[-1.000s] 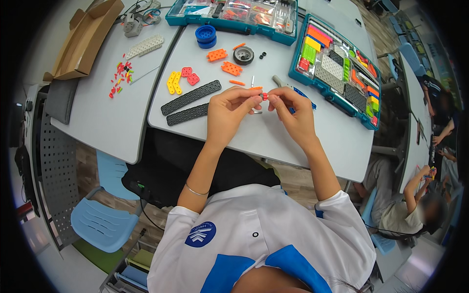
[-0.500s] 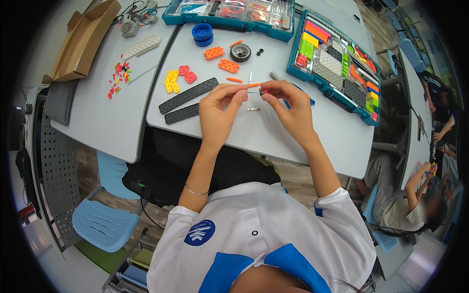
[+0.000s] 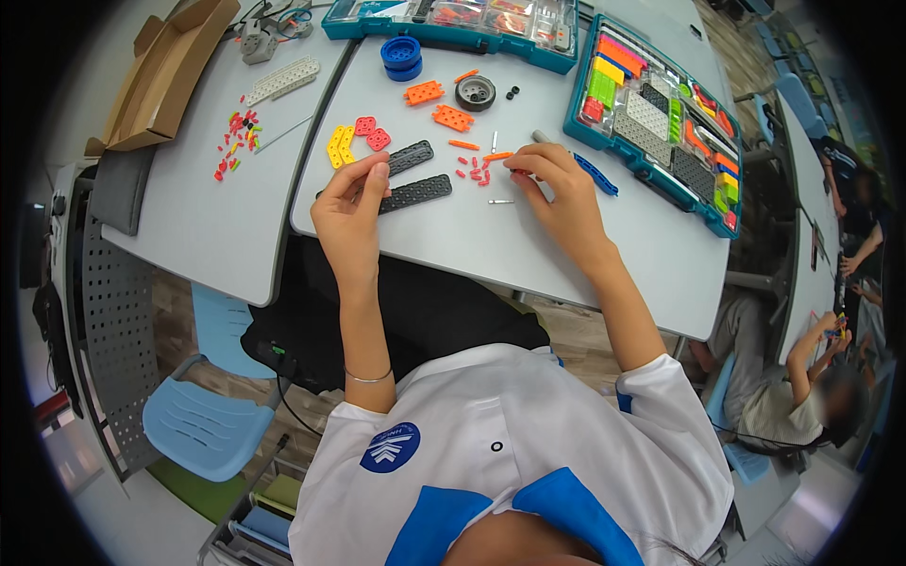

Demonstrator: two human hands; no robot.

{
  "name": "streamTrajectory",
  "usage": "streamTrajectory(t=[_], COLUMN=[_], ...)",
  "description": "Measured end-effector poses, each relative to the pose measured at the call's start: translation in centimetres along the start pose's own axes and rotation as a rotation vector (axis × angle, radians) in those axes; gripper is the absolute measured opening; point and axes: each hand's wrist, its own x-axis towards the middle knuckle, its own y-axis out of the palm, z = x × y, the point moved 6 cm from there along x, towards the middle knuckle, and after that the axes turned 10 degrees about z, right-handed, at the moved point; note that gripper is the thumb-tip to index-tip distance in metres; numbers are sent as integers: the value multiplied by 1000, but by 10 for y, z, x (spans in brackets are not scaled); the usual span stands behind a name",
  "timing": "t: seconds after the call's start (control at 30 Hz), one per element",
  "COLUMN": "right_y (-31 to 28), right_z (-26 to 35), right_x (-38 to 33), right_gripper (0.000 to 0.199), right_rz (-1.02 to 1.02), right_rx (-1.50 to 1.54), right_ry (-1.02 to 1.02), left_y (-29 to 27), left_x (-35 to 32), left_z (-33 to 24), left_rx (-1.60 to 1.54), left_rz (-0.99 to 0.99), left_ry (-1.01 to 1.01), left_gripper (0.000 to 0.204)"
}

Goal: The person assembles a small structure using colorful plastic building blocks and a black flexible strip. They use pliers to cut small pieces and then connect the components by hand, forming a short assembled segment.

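Note:
My left hand (image 3: 347, 215) is over the left part of the table, thumb and fingers pinched together. Whatever it may hold is hidden. Beside it lie two dark grey perforated beams (image 3: 420, 192) and yellow angled connectors (image 3: 338, 148). My right hand (image 3: 562, 196) pinches a small dark and red piece (image 3: 517, 172), mostly covered by the fingertips. Close to those fingertips are several small pink pegs (image 3: 477, 174), an orange strip (image 3: 497, 157) and a small silver metal shaft (image 3: 500, 202). A blue curved part (image 3: 595, 175) lies just right of this hand.
Two teal-edged cases of building parts stand behind (image 3: 453, 36) and at right (image 3: 651, 123). Farther back are a blue wheel hub (image 3: 401, 58), a grey wheel (image 3: 475, 92) and orange plates (image 3: 453, 118). A cardboard box (image 3: 165, 75) and pink pegs (image 3: 236, 141) occupy the left table.
My hands, together before, are now apart. The left moved left over the dark beams; the right stays near the orange strip. The pink pegs between them are now uncovered.

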Motion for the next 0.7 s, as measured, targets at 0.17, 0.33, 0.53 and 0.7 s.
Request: streamTrajectory(t=[0.17, 0.33, 0.53, 0.7], right_y=[13, 4, -23, -14], right_z=[-5, -10, -17, -22], right_x=[-2, -1, -1, -2], right_gripper=[21, 24, 22, 21], right_rz=[51, 10, -72, -13], right_rx=[12, 88, -200, -229], right_ry=[64, 167, 145, 107], left_y=[6, 6, 4, -3], left_x=[-3, -5, -6, -2], left_z=[6, 5, 5, 7], left_rx=[7, 1, -1, 32], left_rz=[29, 47, 27, -9], left_ry=[-38, -27, -38, -28], left_gripper=[19, 19, 19, 19])
